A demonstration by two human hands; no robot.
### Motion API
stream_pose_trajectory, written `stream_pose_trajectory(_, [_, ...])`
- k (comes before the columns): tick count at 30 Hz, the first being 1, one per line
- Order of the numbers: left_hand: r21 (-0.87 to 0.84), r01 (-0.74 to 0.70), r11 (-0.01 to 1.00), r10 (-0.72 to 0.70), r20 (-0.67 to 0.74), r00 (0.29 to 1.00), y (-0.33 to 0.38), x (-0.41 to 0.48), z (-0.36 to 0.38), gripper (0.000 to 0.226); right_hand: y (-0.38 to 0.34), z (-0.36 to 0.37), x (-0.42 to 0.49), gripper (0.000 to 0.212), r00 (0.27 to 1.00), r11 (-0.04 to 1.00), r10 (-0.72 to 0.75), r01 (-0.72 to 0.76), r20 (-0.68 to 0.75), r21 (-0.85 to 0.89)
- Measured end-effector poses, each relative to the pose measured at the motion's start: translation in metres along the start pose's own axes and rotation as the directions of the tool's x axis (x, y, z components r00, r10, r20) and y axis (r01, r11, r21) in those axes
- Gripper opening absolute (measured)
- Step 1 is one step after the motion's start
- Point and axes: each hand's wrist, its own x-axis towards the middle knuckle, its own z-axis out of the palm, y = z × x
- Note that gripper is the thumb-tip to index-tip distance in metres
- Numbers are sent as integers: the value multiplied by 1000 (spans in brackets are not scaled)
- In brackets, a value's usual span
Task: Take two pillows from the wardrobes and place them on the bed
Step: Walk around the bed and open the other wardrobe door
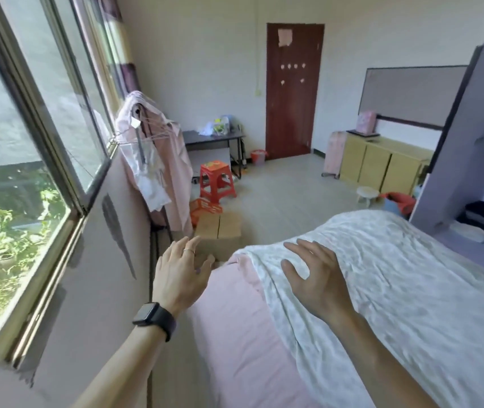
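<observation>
The bed (229, 334) fills the lower middle and right, with a pink sheet along its left side and a white patterned cover (411, 275) over the rest. My left hand (180, 272) hovers over the bed's left edge, fingers spread, a dark watch on the wrist. My right hand (314, 275) is spread above the white cover, holding nothing. A purple wardrobe (464, 160) stands open at the far right, with folded dark and white things on its lower shelf (482, 222). No pillow is in view.
A window wall runs along the left. Clothes on a rack (158, 160), a red stool (216, 181), an orange basket and cardboard boxes (220, 231) crowd the floor past the bed's left side. A desk, brown door (292, 89), yellow cabinet (382, 163) and small white stool stand farther back.
</observation>
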Motion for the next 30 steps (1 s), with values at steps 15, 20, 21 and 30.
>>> stream_pose_trajectory(15, [109, 73, 991, -46, -234, 971, -113, 218, -60, 60, -96, 132, 253, 36, 964, 964, -264, 263, -27, -40])
stream_pose_trajectory(20, [119, 56, 991, -31, -197, 980, -174, 304, -41, 60, -104, 208, 338, 38, 976, 977, -212, 213, -45, 8])
stream_pose_trajectory(21, [125, 47, 991, -24, -182, 983, -185, 322, -35, 60, -104, 224, 352, 38, 977, 978, -207, 208, -46, 19])
stream_pose_trajectory(30, [68, -34, 997, 40, -83, 996, -238, 516, 38, 64, -68, 338, 486, 40, 991, 991, -131, 130, -15, -35])
